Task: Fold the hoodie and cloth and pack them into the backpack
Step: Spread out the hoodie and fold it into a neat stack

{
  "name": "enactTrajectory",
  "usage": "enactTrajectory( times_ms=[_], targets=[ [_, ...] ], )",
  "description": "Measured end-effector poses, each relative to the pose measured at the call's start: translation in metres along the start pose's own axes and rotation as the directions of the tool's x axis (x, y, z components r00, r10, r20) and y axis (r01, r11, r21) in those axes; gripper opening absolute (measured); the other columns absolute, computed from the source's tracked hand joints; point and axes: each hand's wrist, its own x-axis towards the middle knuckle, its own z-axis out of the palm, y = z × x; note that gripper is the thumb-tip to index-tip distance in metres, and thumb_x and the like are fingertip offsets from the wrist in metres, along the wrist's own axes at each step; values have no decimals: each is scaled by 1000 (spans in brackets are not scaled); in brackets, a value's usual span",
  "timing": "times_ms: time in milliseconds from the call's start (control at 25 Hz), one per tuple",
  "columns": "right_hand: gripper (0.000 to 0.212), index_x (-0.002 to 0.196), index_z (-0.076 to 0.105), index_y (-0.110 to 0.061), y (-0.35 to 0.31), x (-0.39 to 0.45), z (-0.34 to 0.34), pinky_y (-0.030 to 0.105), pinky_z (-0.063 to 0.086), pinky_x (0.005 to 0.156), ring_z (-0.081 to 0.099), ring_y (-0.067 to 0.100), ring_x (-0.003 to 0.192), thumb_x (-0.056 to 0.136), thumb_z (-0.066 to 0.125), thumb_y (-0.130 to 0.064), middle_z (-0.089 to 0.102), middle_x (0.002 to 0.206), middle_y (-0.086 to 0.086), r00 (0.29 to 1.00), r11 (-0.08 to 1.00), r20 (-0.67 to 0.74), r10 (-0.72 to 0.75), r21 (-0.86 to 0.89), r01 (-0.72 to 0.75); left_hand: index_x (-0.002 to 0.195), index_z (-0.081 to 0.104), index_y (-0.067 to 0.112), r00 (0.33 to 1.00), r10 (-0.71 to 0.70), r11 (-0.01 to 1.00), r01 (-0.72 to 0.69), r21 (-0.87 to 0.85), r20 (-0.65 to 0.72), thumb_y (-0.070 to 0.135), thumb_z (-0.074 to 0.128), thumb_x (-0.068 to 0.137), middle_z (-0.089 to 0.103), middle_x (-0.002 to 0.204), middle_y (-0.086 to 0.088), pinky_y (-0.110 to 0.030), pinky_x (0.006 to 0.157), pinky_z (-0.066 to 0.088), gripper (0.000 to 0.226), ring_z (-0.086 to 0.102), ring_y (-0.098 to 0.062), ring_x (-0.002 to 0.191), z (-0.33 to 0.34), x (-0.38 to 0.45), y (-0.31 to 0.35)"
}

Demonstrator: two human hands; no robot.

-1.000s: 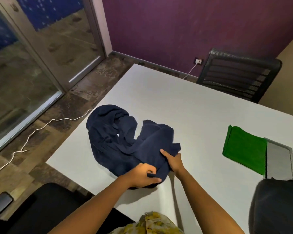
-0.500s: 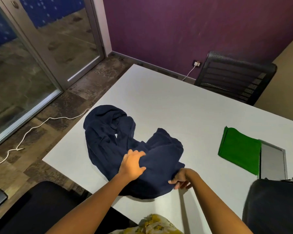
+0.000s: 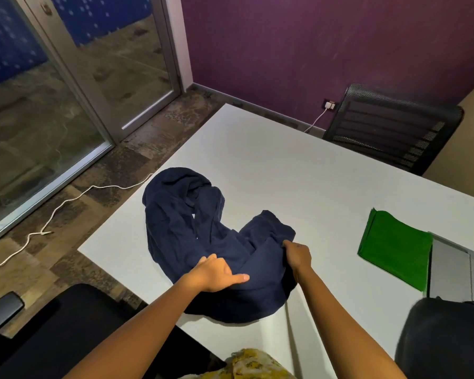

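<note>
A dark navy hoodie (image 3: 181, 228) lies crumpled on the white table (image 3: 298, 176), near its left front edge. My left hand (image 3: 216, 273) rests on the hoodie's near part, thumb stretched out to the right. My right hand (image 3: 297, 255) grips a bunch of the hoodie's fabric at its right side. A folded green cloth (image 3: 394, 248) lies flat to the right. The dark backpack (image 3: 443, 337) stands at the bottom right corner, only partly in view.
A grey panel (image 3: 449, 272) is set into the table beside the green cloth. A black mesh chair (image 3: 391, 127) stands at the far side. Another black chair (image 3: 52, 324) is at my left. A white cable (image 3: 66, 203) trails on the floor.
My right hand moved up from the hoodie's lower edge onto its right side and took hold of fabric there. My left hand slid a little toward me, thumb now pointing right.
</note>
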Motion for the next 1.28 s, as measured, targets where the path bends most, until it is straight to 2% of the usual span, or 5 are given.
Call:
enactTrajectory(
  times_ms=[280,560,800,1080,1280],
  targets=[
    [32,111,61,-31,-13,-90,34,15,50,66,63,2,67,87,68,-11,66,76,-7,806,818,140,-576,83,570,128,56,21,978,-15,505,-173,-846,-209,39,80,81,65,121,1,-27,96,51,56,64,-12,112,-20,1,50],
    [21,105,75,-25,3,-79,21,28,52,75,65,8,78,88,73,-13,73,93,-8,663,700,240,-709,124,704,105,72,6,947,-265,215,-123,-969,-179,10,71,89,75,105,-18,-40,86,57,17,70,-35,102,-32,1,29],
    [93,149,35,-33,-70,-43,-12,26,45,106,49,6,133,71,85,-29,49,147,-9,645,819,534,-547,182,544,111,71,-4,993,61,348,-118,-930,-102,8,64,78,72,107,-23,-31,78,56,36,70,-30,92,-68,-15,44],
    [10,93,75,-11,-155,-64,-16,28,53,70,70,11,79,85,79,-17,76,85,0,527,721,654,-543,41,692,82,52,16,912,-33,600,-308,-738,-408,23,56,73,54,78,-1,-33,69,40,12,51,-18,74,-129,-27,76],
    [34,84,70,-1,-219,-97,-31,39,51,62,64,20,68,89,73,-34,70,76,15,384,384,387,-839,-80,920,105,42,29,713,-27,925,-248,-288,-700,13,68,73,58,84,4,-38,56,46,44,59,-23,73,-161,-43,95]
  ],
)
